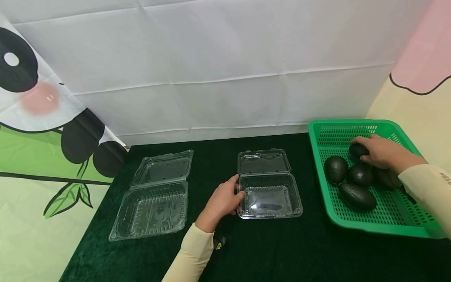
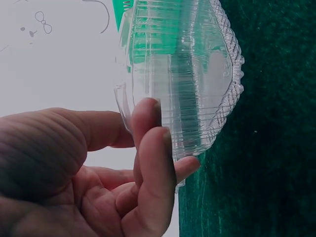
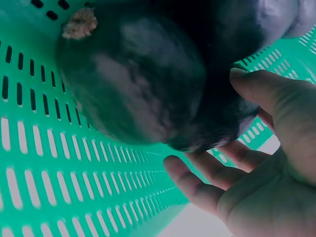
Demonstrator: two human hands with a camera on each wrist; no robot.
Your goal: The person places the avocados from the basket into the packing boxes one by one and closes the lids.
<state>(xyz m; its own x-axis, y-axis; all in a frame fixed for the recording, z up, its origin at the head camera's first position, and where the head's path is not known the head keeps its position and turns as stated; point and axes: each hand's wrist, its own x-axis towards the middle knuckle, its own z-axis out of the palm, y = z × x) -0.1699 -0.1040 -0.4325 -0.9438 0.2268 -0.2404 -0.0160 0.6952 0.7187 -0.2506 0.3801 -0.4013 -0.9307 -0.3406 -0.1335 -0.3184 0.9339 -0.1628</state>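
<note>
My left hand (image 1: 225,197) holds the left rim of a clear plastic clamshell container (image 1: 296,196), thumb over the edge. That container lies with its lid folded back. Close up in the left wrist view, the thumb and fingers are on either side of the clear wall (image 2: 148,74). Inside a green basket (image 1: 320,188), my right hand (image 1: 384,150) grips a dark avocado (image 1: 358,149) at the far side. The right wrist view has the thumb on this avocado (image 3: 222,116) and fingers beneath it, beside a larger-looking avocado (image 3: 133,74). Several more avocados, including one in front (image 1: 357,197), lie around the hand.
A second clear clamshell container (image 1: 121,219) lies with its lid back on the left of the dark green cloth (image 1: 260,250). Behind the table hangs a white cloth (image 1: 218,105); printed cloths flank both sides. A small dark thing (image 1: 220,241) shows under the left wrist.
</note>
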